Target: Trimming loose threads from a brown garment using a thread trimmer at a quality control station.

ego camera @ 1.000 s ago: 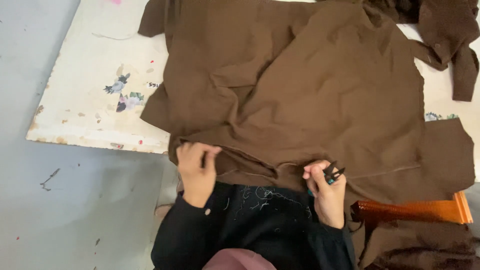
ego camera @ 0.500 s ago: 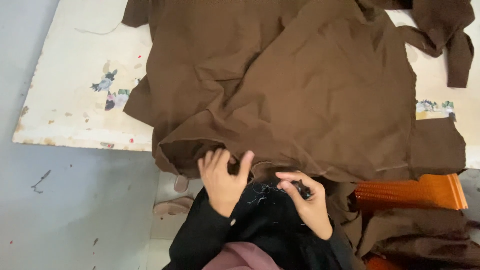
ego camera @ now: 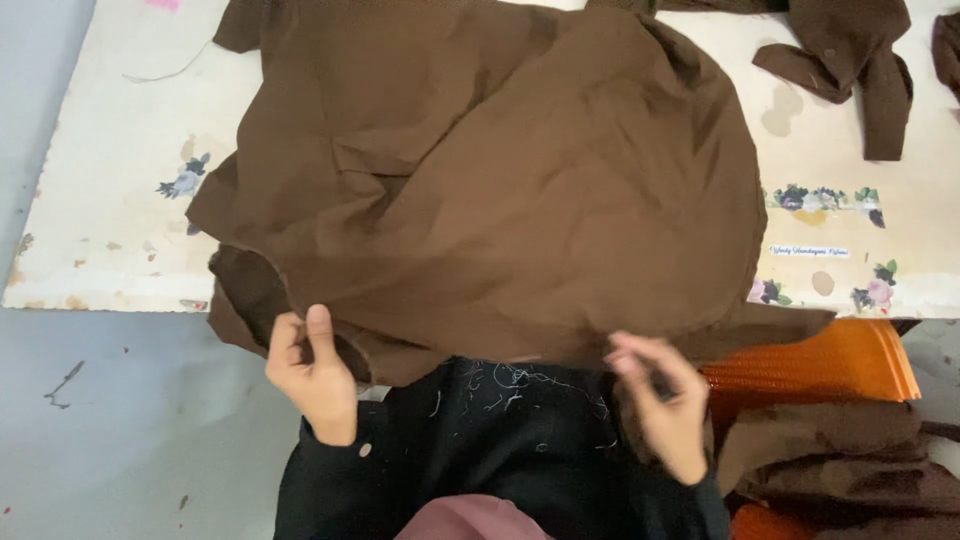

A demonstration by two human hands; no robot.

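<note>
A large brown cloth (ego camera: 500, 190) lies bunched over a white board (ego camera: 110, 200) on the floor. Its near edge hangs over my lap. My left hand (ego camera: 312, 378) pinches that edge at the lower left corner, thumb on top of the fold. At the lower right, my right hand (ego camera: 655, 405) is blurred by motion. Its fingers are curled at the cloth's hem, with a small dark thing between them that I cannot make out. My black sleeves and black top (ego camera: 500, 440), flecked with loose threads, show between the hands.
Smaller brown cloth pieces (ego camera: 850, 50) lie at the board's far right. An orange ribbed item (ego camera: 820, 365) and a stack of folded brown cloth (ego camera: 840, 460) sit beside my right arm. Grey floor (ego camera: 120, 430) runs along the left. The board has flower stickers.
Both hands have moved apart along the cloth's near edge, the left one further left and the right one further right. The cloth now spreads wider over my lap.
</note>
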